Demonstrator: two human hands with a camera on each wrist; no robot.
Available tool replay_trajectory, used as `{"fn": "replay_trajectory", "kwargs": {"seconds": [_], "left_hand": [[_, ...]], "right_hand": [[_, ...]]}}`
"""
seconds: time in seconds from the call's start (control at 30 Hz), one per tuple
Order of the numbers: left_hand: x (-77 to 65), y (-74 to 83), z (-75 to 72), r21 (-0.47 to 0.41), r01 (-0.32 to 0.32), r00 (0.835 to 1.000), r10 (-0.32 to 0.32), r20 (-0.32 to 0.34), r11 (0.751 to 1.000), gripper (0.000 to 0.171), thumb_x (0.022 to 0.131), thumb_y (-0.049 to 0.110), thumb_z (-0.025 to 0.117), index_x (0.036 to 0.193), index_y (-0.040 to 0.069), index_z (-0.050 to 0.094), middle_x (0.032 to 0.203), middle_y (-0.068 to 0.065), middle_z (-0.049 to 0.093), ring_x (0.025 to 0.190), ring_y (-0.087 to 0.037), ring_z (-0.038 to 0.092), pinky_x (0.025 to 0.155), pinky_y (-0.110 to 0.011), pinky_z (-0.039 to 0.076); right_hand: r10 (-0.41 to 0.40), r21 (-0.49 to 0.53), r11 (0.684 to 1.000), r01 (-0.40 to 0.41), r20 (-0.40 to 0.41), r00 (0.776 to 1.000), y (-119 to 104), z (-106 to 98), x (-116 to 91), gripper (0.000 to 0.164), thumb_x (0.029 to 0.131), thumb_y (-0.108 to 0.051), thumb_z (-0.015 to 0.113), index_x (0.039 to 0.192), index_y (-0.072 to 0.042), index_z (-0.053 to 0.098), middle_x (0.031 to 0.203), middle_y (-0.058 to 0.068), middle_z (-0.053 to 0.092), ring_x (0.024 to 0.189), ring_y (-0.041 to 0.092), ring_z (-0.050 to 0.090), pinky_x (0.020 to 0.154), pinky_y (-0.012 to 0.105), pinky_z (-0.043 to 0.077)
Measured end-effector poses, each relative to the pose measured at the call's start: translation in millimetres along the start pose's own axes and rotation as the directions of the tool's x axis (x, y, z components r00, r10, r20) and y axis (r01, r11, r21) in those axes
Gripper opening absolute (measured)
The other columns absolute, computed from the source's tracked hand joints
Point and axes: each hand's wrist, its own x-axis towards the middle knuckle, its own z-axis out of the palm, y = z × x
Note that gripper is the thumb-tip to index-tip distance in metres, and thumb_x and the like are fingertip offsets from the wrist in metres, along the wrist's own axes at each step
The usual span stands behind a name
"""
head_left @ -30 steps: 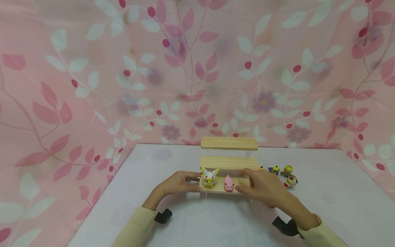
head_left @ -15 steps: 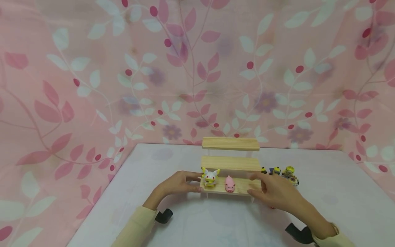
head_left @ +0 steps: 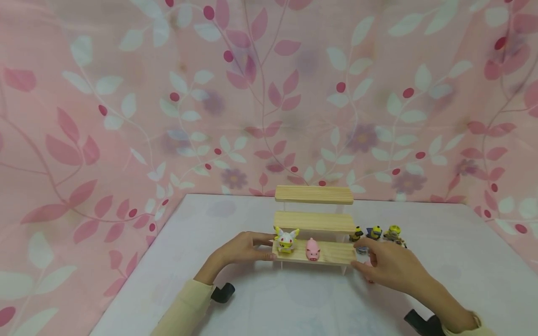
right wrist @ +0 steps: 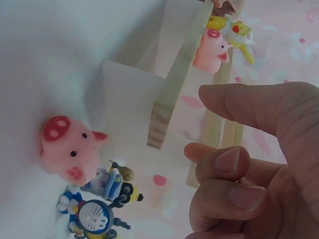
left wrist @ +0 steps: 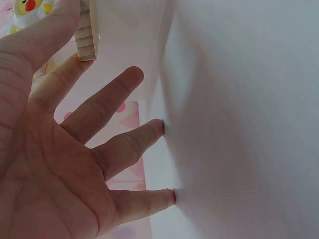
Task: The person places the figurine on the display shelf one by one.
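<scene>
Gripping the nine o'clock end of the lowest plank (head_left: 334, 252) on a three-tier pale wooden stand (head_left: 313, 222), the left hand (head_left: 241, 248) pinches it between thumb and index finger, other fingers spread below. On that plank, just beside this hand, stands a white-and-yellow long-eared toy figure (head_left: 286, 241); toward its three o'clock, apart from it, sits a smooth pink toy pig (head_left: 312, 251). At the plank's three o'clock end is the right hand (head_left: 392, 266), grasping nothing, thumb and index finger parted, other fingers curled; whether it touches the wood I cannot tell. Near it, at the stand's four o'clock, a second pink toy pig (right wrist: 72, 152) rests on the white cloth-covered table (head_left: 294, 303). Around the stand's three o'clock are a round-headed blue-and-white toy cat (right wrist: 94, 218) and several small yellow-headed toy figures (head_left: 374, 232), some partly hidden.
</scene>
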Motion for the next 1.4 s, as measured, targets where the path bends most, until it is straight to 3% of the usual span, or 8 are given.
{"fn": "replay_trajectory", "kwargs": {"seconds": [0.67, 1.0, 1.4], "left_hand": [[0.7, 0.4, 0.4, 0.007, 0.008, 1.0, -0.008, 0.003, 1.0, 0.065, 0.084, 0.045, 0.077, 0.141, 0.021, 0.057, 0.127, 0.002, 0.065, 0.118, -0.017, 0.06, 0.098, -0.045, 0.046], [1.2, -0.6, 0.0, 0.017, 0.002, 1.0, -0.002, 0.005, 1.0, 0.066, 0.084, 0.046, 0.077, 0.141, 0.02, 0.057, 0.127, 0.002, 0.065, 0.118, -0.017, 0.06, 0.099, -0.045, 0.046], [0.0, 1.7, -0.7, 0.008, 0.003, 1.0, -0.003, 0.007, 1.0, 0.066, 0.084, 0.045, 0.077, 0.142, 0.02, 0.056, 0.127, 0.0, 0.065, 0.118, -0.016, 0.06, 0.098, -0.045, 0.046]], "right_hand": [[0.109, -0.021, 0.994, -0.107, 0.068, 0.992, 23, 8, -10, 0.036, 0.086, -0.038, 0.074, 0.116, -0.017, 0.069, 0.057, -0.009, 0.044, 0.047, 0.008, 0.04, 0.042, 0.027, 0.031], [0.177, -0.025, 0.984, -0.175, 0.132, 0.975, 35, 14, -9, 0.05, 0.077, -0.047, 0.08, 0.113, -0.014, 0.068, 0.061, -0.004, 0.046, 0.055, 0.014, 0.043, 0.046, 0.032, 0.035], [0.194, -0.058, 0.981, -0.187, 0.157, 0.968, 41, 20, -8, 0.047, 0.076, -0.051, 0.08, 0.103, -0.015, 0.069, 0.063, -0.004, 0.047, 0.06, 0.015, 0.043, 0.049, 0.032, 0.035]]}}
